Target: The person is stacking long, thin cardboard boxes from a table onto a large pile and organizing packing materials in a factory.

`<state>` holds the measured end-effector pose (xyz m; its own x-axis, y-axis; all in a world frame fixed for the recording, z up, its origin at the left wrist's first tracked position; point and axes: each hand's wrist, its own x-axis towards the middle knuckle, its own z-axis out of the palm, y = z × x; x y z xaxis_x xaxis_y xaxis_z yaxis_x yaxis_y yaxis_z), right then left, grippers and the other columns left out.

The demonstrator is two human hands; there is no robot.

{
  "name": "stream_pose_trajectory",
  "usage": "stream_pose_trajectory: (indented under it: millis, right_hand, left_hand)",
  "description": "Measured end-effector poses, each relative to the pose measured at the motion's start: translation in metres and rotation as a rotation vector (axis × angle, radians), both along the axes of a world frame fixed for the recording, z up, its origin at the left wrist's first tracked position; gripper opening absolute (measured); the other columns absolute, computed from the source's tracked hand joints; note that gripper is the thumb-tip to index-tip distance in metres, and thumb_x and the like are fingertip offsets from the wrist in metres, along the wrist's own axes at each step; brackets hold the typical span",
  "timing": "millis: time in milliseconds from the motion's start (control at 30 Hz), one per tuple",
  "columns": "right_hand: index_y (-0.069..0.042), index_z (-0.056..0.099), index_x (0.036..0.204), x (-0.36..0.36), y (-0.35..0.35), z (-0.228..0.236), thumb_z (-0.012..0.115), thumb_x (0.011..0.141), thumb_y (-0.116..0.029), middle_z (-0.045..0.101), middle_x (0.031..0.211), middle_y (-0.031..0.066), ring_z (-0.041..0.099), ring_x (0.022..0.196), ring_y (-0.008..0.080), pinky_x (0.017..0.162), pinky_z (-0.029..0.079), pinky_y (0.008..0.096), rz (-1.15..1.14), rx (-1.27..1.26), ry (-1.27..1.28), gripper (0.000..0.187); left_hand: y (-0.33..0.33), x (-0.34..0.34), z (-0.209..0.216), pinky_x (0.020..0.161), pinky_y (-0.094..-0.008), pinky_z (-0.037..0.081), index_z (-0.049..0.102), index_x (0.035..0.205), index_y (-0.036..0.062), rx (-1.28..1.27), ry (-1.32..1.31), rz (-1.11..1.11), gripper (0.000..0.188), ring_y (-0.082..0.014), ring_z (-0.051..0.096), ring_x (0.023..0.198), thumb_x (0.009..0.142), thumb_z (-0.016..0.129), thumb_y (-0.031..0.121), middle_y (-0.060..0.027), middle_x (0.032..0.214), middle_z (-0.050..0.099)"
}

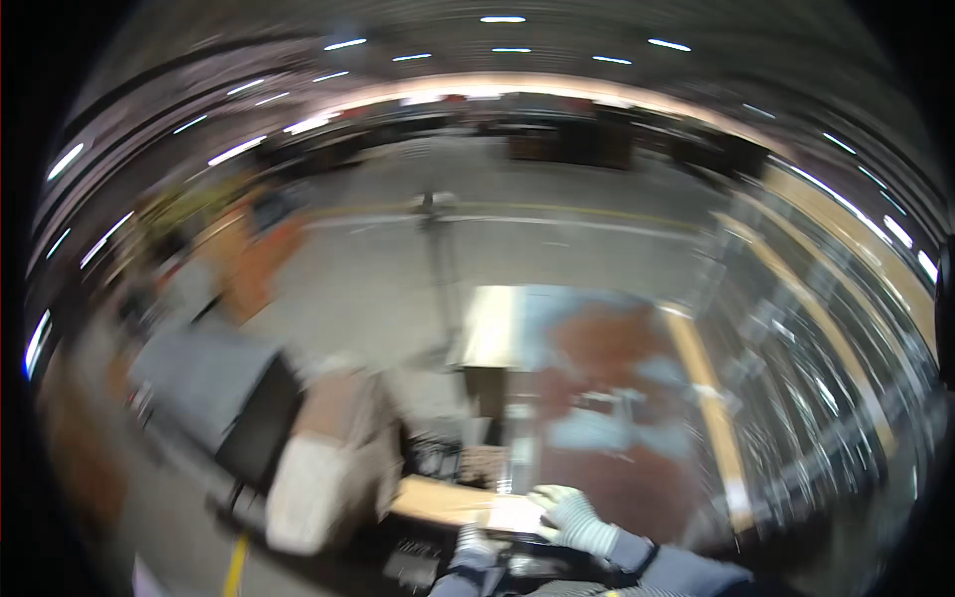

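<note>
Two contacts seem to steady the long, flat, tan strip (438, 500) before you: your white-gloved left hand (477, 540) at its near edge, your right hand (565, 510), likewise gloved, at its bright right end. Blur hides whether either pinches or lies spread. The strip sits near the broad, flat, brown-and-blue surface (619, 478).

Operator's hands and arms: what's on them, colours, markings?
Left hand and right hand: off-white gloves with grey-striped cuffs. Sleeves are grey-blue; a dark band crosses the right one near the cuff. Finer markings are lost to blur.
</note>
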<state>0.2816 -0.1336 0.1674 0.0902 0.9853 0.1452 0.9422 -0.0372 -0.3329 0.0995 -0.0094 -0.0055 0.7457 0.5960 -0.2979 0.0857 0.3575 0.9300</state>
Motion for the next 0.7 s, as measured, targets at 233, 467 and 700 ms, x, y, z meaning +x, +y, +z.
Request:
stream_pose_trajectory:
  millis: [233, 467, 700]
  right_hand:
    - [-0.001, 0.053, 0.133, 0.076, -0.175, -0.023, 0.065, 0.088, -0.035, 0.054, 0.133, 0.0213, 0.051, 0.123, 0.0377, 0.104, 0.041, 0.0461, -0.623, 0.156, 0.153, 0.058]
    - [-0.002, 0.057, 0.123, 0.095, -0.416, -0.039, 0.066, 0.087, -0.011, 0.056, 0.094, 0.0083, 0.057, 0.083, 0.0164, 0.075, 0.052, 0.0315, -1.550, 1.093, 0.255, 0.039]
    - [-0.002, 0.054, 0.134, 0.190, -0.554, -0.056, 0.052, 0.102, -0.036, 0.060, 0.121, 0.0050, 0.053, 0.106, 0.0142, 0.097, 0.044, 0.0296, -1.361, 1.616, 0.745, 0.046]
  left_hand:
    - [0.064, 0.080, -0.017, 0.103, -0.0595, 0.042, 0.042, 0.145, 0.0099, -0.712, -0.466, 0.188, 0.067, -0.0363, 0.048, 0.129, 0.087, 0.073, 0.027, -0.0206, 0.140, 0.050]
    - [-0.045, 0.247, 0.177, 0.110, -0.0421, 0.037, 0.035, 0.147, -0.0016, 0.820, -0.343, 0.285, 0.067, -0.0306, 0.046, 0.131, 0.093, 0.065, 0.024, -0.0205, 0.142, 0.046]
    - [-0.276, 0.469, 0.419, 0.103, -0.0525, 0.038, 0.061, 0.114, 0.0073, 1.905, -0.958, -0.332, 0.049, -0.0382, 0.049, 0.121, 0.068, 0.075, 0.016, -0.0146, 0.121, 0.060]
